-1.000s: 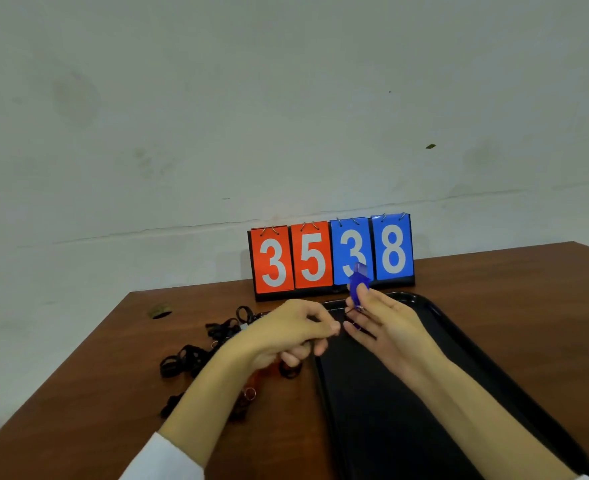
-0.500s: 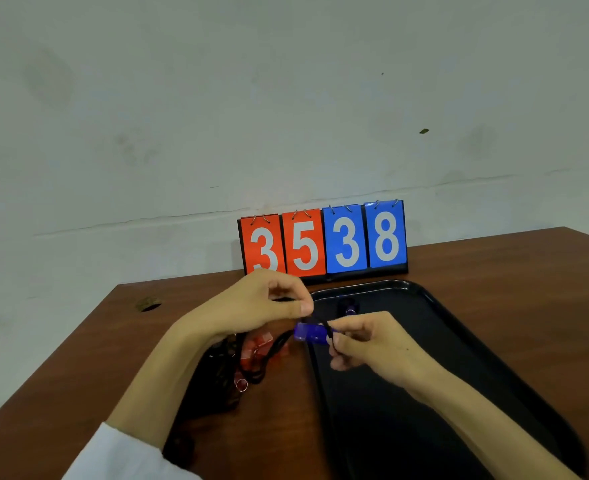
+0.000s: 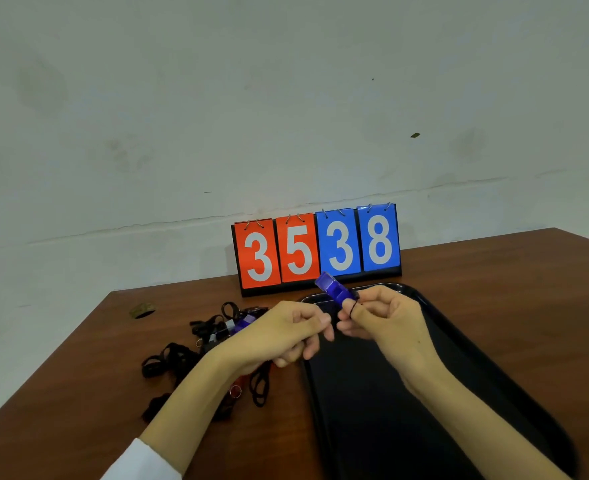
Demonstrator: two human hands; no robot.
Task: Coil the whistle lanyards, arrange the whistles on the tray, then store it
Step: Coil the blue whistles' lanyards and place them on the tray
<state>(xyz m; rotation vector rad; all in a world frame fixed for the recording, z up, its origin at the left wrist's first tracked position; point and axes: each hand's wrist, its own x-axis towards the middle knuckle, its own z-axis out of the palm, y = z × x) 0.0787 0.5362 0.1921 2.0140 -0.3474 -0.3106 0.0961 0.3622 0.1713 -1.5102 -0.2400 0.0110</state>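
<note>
My right hand pinches a blue whistle above the far end of the black tray; the whistle tilts up and to the left. A thin black lanyard loops over my right fingertip. My left hand is closed close beside it, fingers pinched, seemingly on the lanyard, though the cord there is hidden. A pile of black lanyards with another blue whistle and a red whistle lies on the table left of the tray, partly behind my left forearm.
A flip scoreboard reading 3538 stands at the back of the brown wooden table, just behind the tray. A wall rises behind the table. A small hole or grommet sits near the table's far left edge.
The blue whistle went from lying low and level between my hands to tilted up above my right fingers. My left hand dropped from above the pile to beside my right hand.
</note>
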